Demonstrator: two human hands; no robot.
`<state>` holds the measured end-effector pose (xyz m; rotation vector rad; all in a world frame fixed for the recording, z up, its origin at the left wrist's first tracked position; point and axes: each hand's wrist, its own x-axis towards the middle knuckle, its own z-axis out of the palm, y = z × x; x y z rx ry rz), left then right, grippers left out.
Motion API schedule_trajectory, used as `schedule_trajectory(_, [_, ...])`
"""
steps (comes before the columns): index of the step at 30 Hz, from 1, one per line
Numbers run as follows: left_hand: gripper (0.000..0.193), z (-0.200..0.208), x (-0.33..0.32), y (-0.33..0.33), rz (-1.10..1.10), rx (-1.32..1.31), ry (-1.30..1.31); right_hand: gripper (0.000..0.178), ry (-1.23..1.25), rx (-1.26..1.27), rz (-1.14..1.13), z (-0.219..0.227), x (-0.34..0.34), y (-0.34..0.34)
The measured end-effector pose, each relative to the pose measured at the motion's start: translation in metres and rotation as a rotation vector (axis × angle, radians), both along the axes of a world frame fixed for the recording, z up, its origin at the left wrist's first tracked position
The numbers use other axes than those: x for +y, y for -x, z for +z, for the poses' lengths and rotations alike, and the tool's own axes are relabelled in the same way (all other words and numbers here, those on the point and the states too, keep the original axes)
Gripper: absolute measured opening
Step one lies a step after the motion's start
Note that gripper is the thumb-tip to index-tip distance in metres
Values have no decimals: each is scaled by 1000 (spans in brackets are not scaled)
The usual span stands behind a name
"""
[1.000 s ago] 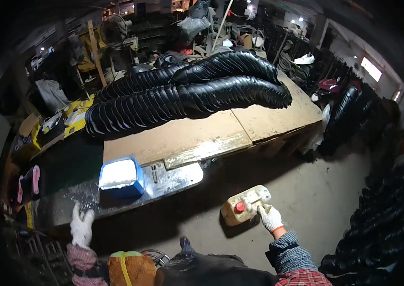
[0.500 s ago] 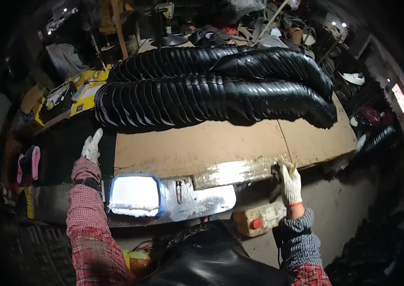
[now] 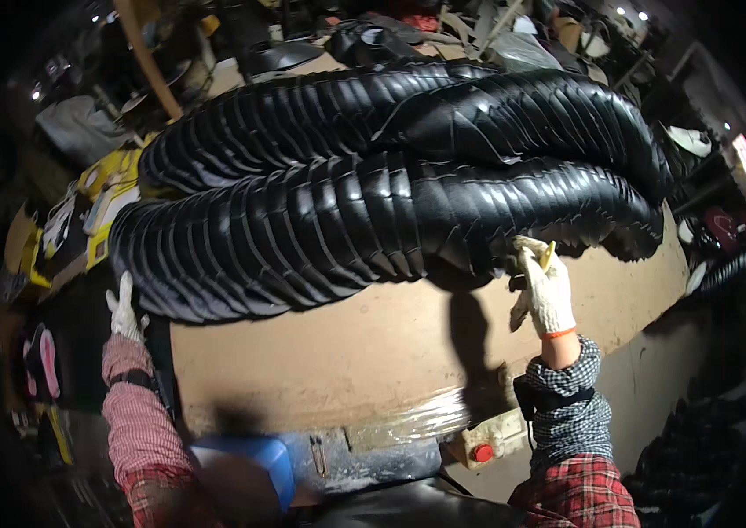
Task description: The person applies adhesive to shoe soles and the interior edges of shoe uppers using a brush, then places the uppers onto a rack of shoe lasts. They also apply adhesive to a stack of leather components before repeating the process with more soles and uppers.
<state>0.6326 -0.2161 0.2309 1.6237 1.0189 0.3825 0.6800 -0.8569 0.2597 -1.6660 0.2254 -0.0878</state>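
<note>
Two long rows of overlapping glossy black pieces [image 3: 276, 238] lie side by side across a cardboard-covered table [image 3: 303, 361]. My left hand [image 3: 125, 312], in a whitish glove, is at the left end of the near row. Its fingers are stretched and apart, with nothing in them. My right hand [image 3: 547, 290], in a white glove with an orange cuff edge, is bent against the front lower edge of the near row, right of the middle. A yellow bit [image 3: 548, 255] shows at its fingers. Something dark hangs beside the palm; what the fingers hold cannot be made out.
At the table's near edge stands a blue container [image 3: 272, 471], partly behind my left arm. A dirty white jug with a red cap [image 3: 481, 452] stands below the edge. Yellow boxes [image 3: 109, 180] are at the left, near a pink-edged sole [image 3: 46, 356]. Scraps clutter the back.
Both hands have moved forward: the right from the table's taped near edge to the near black row, the left to that row's left end. The view has shifted closer to the rows.
</note>
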Motion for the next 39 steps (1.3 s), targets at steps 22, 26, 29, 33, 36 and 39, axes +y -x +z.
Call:
schedule_trajectory(22, [69,-29,-34,82,-65,-207,305,17,632,-469,201,28,88,-63])
schedule_trajectory(26, [79,8,-70,84,44,-9,305,25,1063,-373,140,16,112,-100])
schedule_trajectory(29, [67,-31,-21,94,273,-258,185,29,1156,-243,-14,51,144,-105])
schedule_trajectory(33, [58,-48,21,107,-81,-377,597,32,1533,-258,-151,0,112,-111])
schedule_trajectory(36, [61,-43,17,116,-79,-257,505,40,1471,-182,-116,-5,72,-123])
schedule_trajectory(39, [66,-38,-3,101,-131,-191,482,51,1382,-141,-53,-20,13,-144])
